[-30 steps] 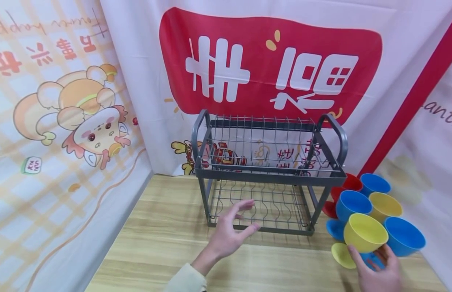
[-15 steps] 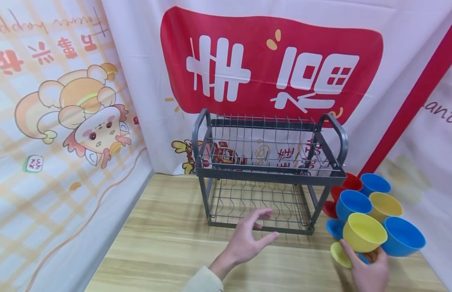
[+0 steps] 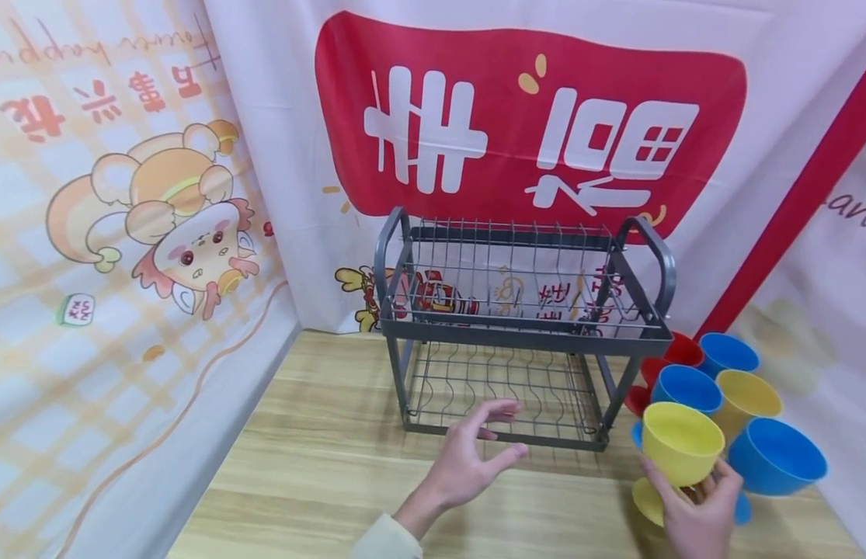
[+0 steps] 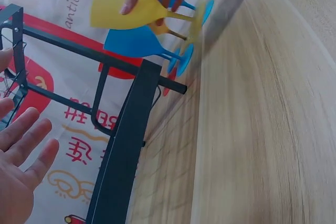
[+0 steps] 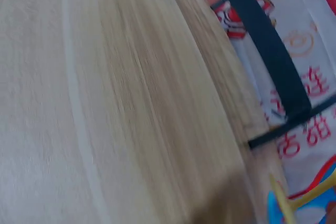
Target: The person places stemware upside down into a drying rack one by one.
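Note:
My right hand [image 3: 701, 516] grips a light-yellow plastic goblet [image 3: 683, 442] under its bowl, with the thumb on the left side and fingers on the right. The goblet stands nearly upright, its round foot low over the table. In the left wrist view the yellow goblet [image 4: 126, 6] appears sideways, the fingers wrapping its bowl. Only its foot and stem [image 5: 307, 192] show in the right wrist view. My left hand [image 3: 471, 454] hovers before the dish rack [image 3: 523, 334], fingers spread and holding nothing. Behind the gripped goblet stands a blue goblet [image 3: 687, 388].
The two-tier dark grey rack has wire slots on both levels. More goblets crowd its right side: a blue one [image 3: 775, 458] at front, a darker yellow one [image 3: 747, 396], another blue one [image 3: 729, 353] and red ones [image 3: 684, 351] behind. Printed cloth [image 3: 286, 155] hangs around the wooden table [image 3: 279, 481].
My right hand has closed around the yellow goblet and shifted it slightly left, away from the blue one. My left hand has moved right along the rack's front. The view has turned slightly left.

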Tool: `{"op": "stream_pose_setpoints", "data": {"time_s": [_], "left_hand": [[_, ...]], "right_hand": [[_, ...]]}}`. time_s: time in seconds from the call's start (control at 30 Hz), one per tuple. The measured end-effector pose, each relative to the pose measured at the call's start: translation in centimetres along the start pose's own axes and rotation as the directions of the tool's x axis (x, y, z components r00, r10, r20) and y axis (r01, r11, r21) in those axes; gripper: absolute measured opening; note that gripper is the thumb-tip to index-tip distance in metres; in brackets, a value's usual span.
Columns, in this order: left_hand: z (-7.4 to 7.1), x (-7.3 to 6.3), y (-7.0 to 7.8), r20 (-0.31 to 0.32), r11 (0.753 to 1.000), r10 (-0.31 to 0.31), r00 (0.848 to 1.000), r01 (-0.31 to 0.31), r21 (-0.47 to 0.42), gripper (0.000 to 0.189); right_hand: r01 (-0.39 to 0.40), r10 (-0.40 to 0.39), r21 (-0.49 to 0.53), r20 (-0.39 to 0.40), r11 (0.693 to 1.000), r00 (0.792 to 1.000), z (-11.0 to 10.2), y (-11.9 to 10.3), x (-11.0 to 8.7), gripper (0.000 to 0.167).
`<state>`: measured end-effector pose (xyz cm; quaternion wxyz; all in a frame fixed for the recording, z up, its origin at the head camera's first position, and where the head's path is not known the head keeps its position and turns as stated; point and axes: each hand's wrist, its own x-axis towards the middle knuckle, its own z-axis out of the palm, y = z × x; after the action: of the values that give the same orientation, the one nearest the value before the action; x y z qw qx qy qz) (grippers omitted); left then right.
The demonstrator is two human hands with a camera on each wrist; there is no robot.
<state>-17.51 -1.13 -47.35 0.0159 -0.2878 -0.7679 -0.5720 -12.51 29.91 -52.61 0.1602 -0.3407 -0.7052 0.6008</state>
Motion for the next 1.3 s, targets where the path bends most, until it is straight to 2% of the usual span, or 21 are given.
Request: {"op": "stream_pose_setpoints", "data": {"time_s": [0.1, 0.2, 0.37, 0.43, 0.5, 0.57, 0.67, 0.83, 0.87, 0.9, 1.0, 1.1, 1.23, 1.3], "left_hand": [[-0.5, -0.2, 0.0, 0.001, 1.000, -0.016, 1.000, 0.016, -0.018, 0.059], [-1.1, -0.5, 0.1, 0.001, 0.999, -0.039, 0.999, 0.039, -0.034, 0.059], [-2.1, -1.0, 0.1, 0.003, 0.998, -0.048, 0.999, 0.048, -0.047, 0.061], [-2.4, -1.2, 0.1, 0.007, 0.997, -0.046, 0.999, 0.046, -0.055, 0.062], [-2.8, -1.4, 0.1, 0.009, 0.997, -0.041, 0.999, 0.042, -0.063, 0.062], [-3.1, -1.4, 0.2, 0.012, 0.996, -0.028, 1.000, 0.029, -0.082, 0.062], [-3.4, -1.4, 0.3, 0.023, 0.996, -0.004, 1.000, 0.006, -0.094, 0.064], [-3.8, -1.4, 0.4, 0.050, 0.997, 0.000, 0.999, 0.004, -0.077, 0.073], [-3.8, -1.4, 0.4, 0.054, 0.998, 0.002, 0.999, 0.001, -0.067, 0.075], [-3.9, -1.5, 0.4, 0.057, 0.998, -0.002, 0.998, 0.005, -0.059, 0.077], [-3.9, -1.5, 0.4, 0.060, 1.000, -0.013, 0.998, 0.014, -0.022, 0.083], [-3.9, -1.7, 0.4, 0.053, 0.999, -0.031, 0.998, 0.031, 0.013, 0.089], [-4.0, -1.7, 0.3, 0.035, 0.997, -0.044, 0.998, 0.042, 0.061, 0.092], [-3.9, -1.7, 0.2, 0.035, 0.995, -0.040, 0.999, 0.037, 0.088, 0.090]], "right_hand": [[0.121, -0.121, -0.013, 0.024, 0.993, 0.992, 0.8, -0.8, -1.6, 0.098], [0.259, -0.255, -0.050, 0.066, 0.965, 0.965, 1.8, -1.6, -3.1, 0.098], [0.440, -0.420, -0.111, 0.164, 0.891, 0.892, 3.5, -2.9, -5.2, 0.094], [0.505, -0.474, -0.140, 0.207, 0.851, 0.856, 4.1, -3.3, -5.8, 0.093], [0.581, -0.538, -0.162, 0.244, 0.798, 0.807, 4.8, -3.4, -6.2, 0.095], [0.661, -0.608, -0.166, 0.279, 0.732, 0.743, 5.4, -3.4, -6.3, 0.096], [0.776, -0.714, -0.145, 0.316, 0.614, 0.624, 6.3, -3.4, -6.2, 0.100], [0.914, -0.844, -0.111, 0.354, 0.390, 0.403, 7.4, -3.8, -5.6, 0.103], [0.931, -0.859, -0.106, 0.361, 0.350, 0.364, 7.6, -3.9, -5.5, 0.103], [0.941, -0.865, -0.097, 0.372, 0.323, 0.335, 7.7, -4.0, -5.4, 0.103], [0.960, -0.871, -0.094, 0.406, 0.263, 0.278, 8.0, -4.3, -5.3, 0.100], [0.970, -0.865, -0.119, 0.441, 0.211, 0.242, 8.4, -4.5, -5.2, 0.100], [0.979, -0.875, -0.169, 0.449, 0.115, 0.181, 8.9, -4.6, -5.3, 0.104], [0.980, -0.880, -0.179, 0.447, 0.088, 0.161, 9.0, -4.5, -5.3, 0.105]]}}
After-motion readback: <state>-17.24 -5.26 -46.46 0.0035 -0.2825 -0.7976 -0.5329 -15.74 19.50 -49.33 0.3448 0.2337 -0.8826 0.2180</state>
